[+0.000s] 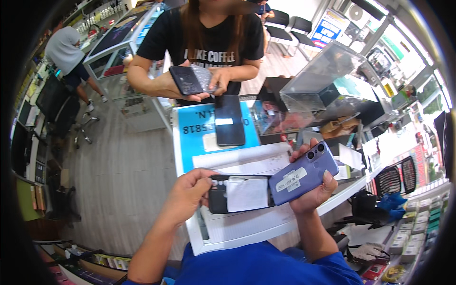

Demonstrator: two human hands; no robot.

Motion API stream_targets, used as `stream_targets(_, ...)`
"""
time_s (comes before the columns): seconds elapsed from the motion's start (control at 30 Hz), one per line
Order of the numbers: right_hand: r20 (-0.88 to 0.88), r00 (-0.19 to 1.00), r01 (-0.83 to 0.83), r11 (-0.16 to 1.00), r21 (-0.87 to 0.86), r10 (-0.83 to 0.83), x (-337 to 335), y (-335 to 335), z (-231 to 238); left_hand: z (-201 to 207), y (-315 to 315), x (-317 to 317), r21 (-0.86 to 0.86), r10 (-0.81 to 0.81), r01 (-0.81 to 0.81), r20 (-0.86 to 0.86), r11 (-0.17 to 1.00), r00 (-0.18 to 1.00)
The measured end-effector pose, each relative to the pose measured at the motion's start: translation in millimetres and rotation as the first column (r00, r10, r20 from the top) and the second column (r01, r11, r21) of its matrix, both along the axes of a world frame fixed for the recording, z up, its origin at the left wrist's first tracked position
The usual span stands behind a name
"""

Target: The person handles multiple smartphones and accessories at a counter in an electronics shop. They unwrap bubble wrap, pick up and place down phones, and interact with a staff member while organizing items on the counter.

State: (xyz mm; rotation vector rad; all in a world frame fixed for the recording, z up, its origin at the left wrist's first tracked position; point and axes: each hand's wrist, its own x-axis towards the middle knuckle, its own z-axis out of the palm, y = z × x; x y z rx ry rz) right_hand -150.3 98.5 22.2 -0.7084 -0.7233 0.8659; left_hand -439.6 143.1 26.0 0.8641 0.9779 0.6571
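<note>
My left hand point(192, 192) pinches the end of a black phone case point(218, 198), which lies inside-up with a folded white paper point(247, 194) in it. In my right hand point(313, 187) is a purple smartphone point(308, 173), back side up, its camera lenses at the far corner and a white handwritten label stuck on it. The phone's lower left edge meets or overlaps the right end of the case; whether they touch I cannot tell. Under both lies an open notebook point(251, 161) with ruled pages.
Past the notebook, a dark phone point(230, 128) lies on a blue sheet point(192, 142) on the white counter point(209, 247). Across it a person in a black shirt holds another dark phone point(185, 80). A clear acrylic box point(323, 71) stands at the right. Another person stands far left.
</note>
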Motion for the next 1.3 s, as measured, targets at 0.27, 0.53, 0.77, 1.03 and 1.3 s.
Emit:
stream_targets(0.27,-0.309,0.945,0.090,0.993,-0.072,-0.108,5.4,-13.0,-7.4,-10.3,4.2,-2.4,0.023,-0.005,0.004,0.028,1.000,1.000)
stream_targets(0.53,-0.310,0.935,0.136,0.982,-0.130,-0.171,-6.2,-13.5,1.0,-8.0,-1.0,-4.9,0.013,0.017,-0.018,0.044,1.000,0.999)
stream_targets(0.77,-0.158,0.977,0.140,0.990,-0.019,-0.142,-9.8,-14.7,-6.9,-10.3,-2.7,-4.7,0.054,0.002,-0.005,0.049,0.999,0.999)
stream_targets(1.03,0.600,0.799,-0.001,0.998,-0.056,0.034,-29.9,-22.8,-0.8,-16.1,-6.3,-7.7,0.057,-0.001,-0.003,0.068,0.998,0.998)
stream_targets(1.3,0.988,-0.021,-0.045,0.987,-0.155,0.155,-82.7,-7.0,18.4,-23.7,-10.8,-10.4,0.139,0.021,-0.016,-0.037,0.990,0.999)
